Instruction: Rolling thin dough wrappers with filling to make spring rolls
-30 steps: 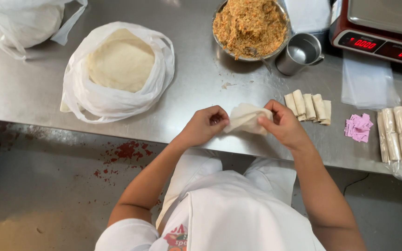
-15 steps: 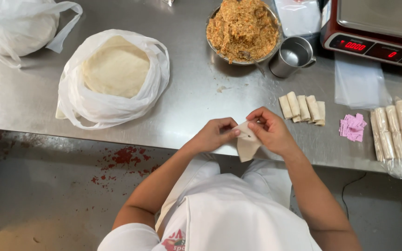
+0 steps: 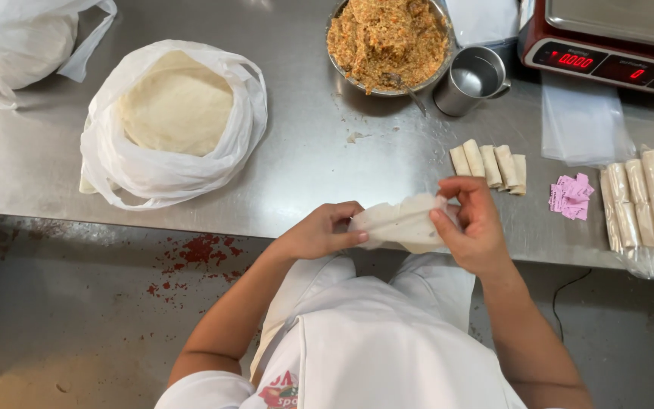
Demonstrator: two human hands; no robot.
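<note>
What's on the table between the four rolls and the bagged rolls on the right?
In the head view, a small heap of pink paper slips lies between the four rolls and the bagged rolls.

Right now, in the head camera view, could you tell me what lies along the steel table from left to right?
White plastic bag → open bag of round wrappers → bowl of filling → metal cup → four finished rolls → pink paper slips → rolls on plastic.

we see bright even overhead light | soft glare on steel bench (image 3: 304,174) | short shadows | sharp focus, slight edge distortion
</note>
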